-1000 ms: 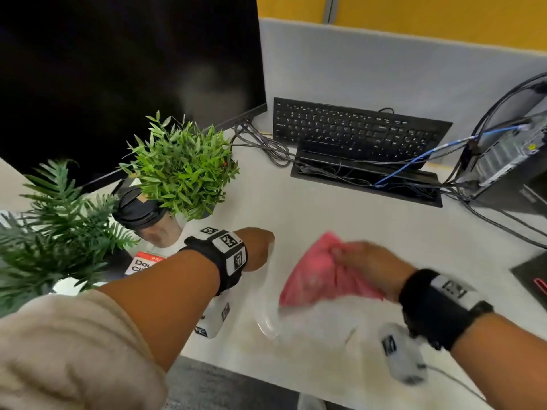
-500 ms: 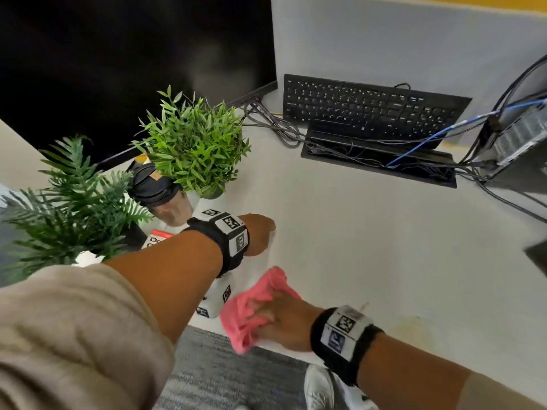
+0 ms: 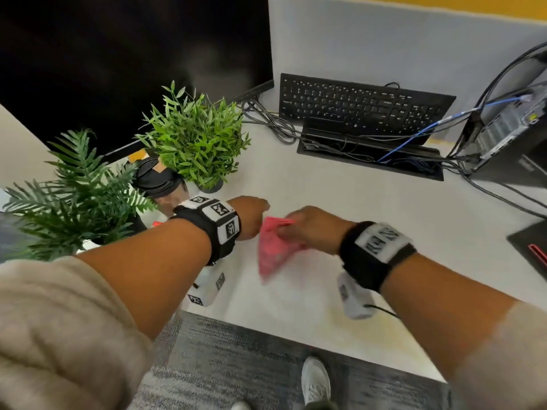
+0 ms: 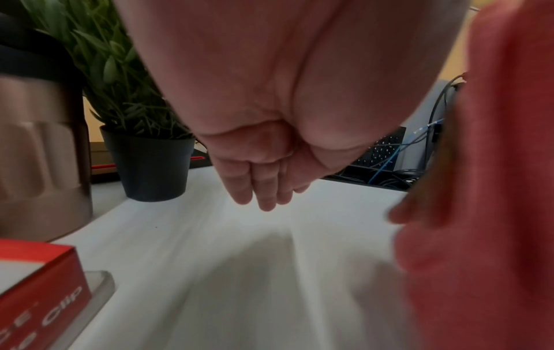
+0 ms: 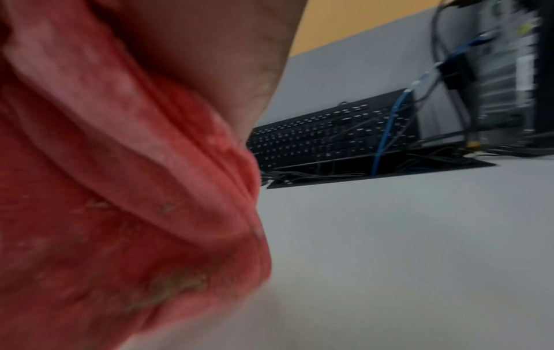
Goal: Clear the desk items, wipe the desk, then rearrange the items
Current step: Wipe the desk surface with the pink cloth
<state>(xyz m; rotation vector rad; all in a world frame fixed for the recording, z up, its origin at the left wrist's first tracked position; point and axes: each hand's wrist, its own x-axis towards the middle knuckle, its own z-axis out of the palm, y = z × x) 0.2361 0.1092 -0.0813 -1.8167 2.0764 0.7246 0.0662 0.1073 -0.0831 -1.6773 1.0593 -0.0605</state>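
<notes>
My right hand (image 3: pixel 310 229) grips a bunched pink cloth (image 3: pixel 272 253) above the white desk (image 3: pixel 340 202). The cloth hangs down from the fingers, blurred by motion. In the right wrist view the cloth (image 5: pixel 120 189) fills the left side and shows a dirty smear near its lower edge. My left hand (image 3: pixel 251 217) hovers just left of the cloth and holds nothing. Its fingers (image 4: pixel 261 189) hang loosely curled toward the desk, with the cloth (image 4: pixel 494 189) close on the right.
Two potted plants (image 3: pixel 195 137) (image 3: pixel 77 190), a black-lidded tumbler (image 3: pixel 157 179) and a red clip box (image 4: pixel 39 272) crowd the left. A keyboard (image 3: pixel 361 105) leans at the back over a cable tray (image 3: pixel 370 158). A computer tower (image 3: pixel 509 134) stands at the right.
My right hand has swept the cloth from the desk's front edge back toward the middle, ending beside my left hand. The left hand has barely moved.
</notes>
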